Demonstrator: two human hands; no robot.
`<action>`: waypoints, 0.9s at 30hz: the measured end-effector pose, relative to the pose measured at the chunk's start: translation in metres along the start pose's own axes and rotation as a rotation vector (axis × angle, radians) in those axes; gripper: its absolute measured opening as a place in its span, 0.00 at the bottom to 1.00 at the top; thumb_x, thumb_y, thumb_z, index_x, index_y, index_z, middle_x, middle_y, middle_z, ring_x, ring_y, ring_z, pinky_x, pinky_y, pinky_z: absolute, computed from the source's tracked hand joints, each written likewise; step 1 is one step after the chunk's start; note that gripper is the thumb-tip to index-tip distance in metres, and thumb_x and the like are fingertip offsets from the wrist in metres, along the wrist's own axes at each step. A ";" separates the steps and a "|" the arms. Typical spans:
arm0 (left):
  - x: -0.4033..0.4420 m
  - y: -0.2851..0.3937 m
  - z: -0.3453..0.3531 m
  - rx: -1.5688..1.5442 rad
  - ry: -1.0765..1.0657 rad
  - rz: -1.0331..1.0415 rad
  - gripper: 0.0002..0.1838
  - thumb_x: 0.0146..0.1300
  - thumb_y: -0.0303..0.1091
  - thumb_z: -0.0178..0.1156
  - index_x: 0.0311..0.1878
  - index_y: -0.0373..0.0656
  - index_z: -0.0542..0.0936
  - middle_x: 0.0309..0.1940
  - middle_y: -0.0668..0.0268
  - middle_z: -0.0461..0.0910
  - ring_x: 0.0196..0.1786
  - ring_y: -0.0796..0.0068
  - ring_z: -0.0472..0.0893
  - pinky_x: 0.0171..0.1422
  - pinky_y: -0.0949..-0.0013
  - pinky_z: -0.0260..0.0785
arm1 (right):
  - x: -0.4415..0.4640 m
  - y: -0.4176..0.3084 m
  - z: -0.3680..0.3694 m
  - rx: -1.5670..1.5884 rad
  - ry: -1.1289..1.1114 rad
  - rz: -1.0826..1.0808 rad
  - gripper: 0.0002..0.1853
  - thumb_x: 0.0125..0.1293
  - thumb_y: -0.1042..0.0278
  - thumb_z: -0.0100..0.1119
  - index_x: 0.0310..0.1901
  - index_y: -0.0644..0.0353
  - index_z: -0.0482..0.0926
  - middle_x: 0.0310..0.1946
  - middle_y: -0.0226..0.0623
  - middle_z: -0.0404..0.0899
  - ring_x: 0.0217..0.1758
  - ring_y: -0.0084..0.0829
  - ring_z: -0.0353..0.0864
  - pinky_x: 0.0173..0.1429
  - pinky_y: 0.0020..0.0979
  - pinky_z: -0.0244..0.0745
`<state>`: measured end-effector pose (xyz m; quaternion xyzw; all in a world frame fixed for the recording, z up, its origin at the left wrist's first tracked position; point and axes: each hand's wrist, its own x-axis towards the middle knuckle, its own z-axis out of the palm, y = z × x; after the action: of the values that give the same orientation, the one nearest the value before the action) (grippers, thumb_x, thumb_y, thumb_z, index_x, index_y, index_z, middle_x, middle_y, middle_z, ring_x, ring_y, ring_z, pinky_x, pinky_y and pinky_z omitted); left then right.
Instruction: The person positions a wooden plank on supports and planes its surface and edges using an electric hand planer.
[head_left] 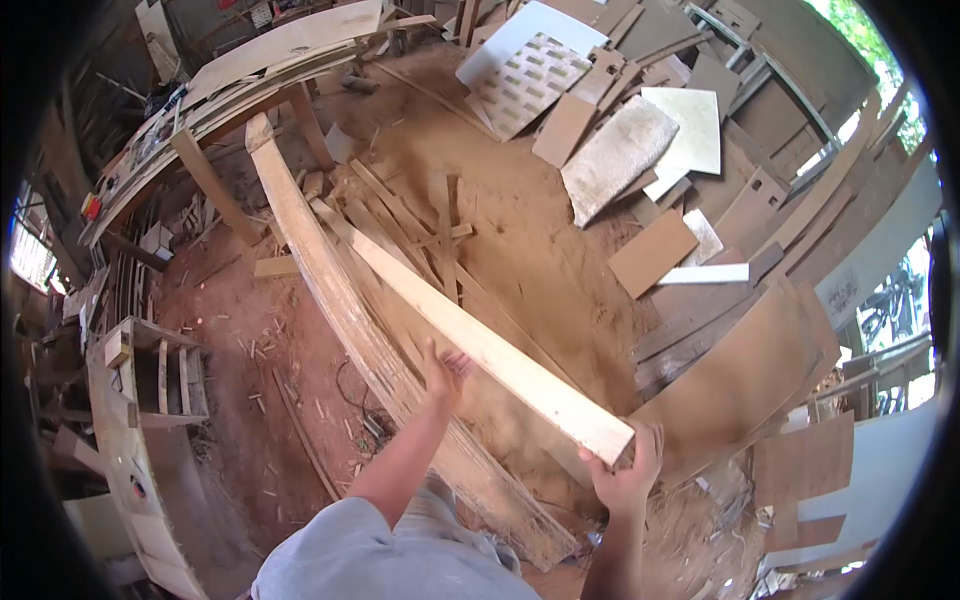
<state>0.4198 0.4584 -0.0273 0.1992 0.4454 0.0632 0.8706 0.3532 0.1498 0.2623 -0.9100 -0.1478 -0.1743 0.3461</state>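
A long, pale wooden beam (480,342) slants from the middle of the workshop toward me. My right hand (632,468) is wrapped around its near end, with the thumb on the near side and the fingers around the far corner. Beside the beam's left edge is my left hand (446,372), thumb raised and fingers apart; whether its fingertips touch the underside I cannot tell. A longer, rougher plank (345,315) runs below and to the left of the beam, passing under my left forearm. The beam's far end lies near a heap of wood strips (400,225).
A workbench stacked with boards (285,60) stands at the back left. Sawdust (530,260) and offcuts cover the floor. Sheets and panels, including a whitish slab (620,160), lie at the right. A wooden frame (165,375) stands at the left.
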 end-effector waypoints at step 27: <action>0.039 -0.008 0.023 -0.434 -0.303 0.071 0.38 0.85 0.65 0.51 0.80 0.43 0.74 0.74 0.54 0.82 0.74 0.46 0.80 0.82 0.44 0.72 | -0.047 -0.018 -0.203 0.067 0.464 0.707 0.32 0.81 0.41 0.66 0.62 0.68 0.79 0.54 0.40 0.83 0.54 0.35 0.82 0.67 0.38 0.75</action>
<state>0.4614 0.4560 -0.0478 0.0307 0.2786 0.1570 0.9470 0.2604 0.0179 0.3950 -0.8297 0.2495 -0.2401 0.4378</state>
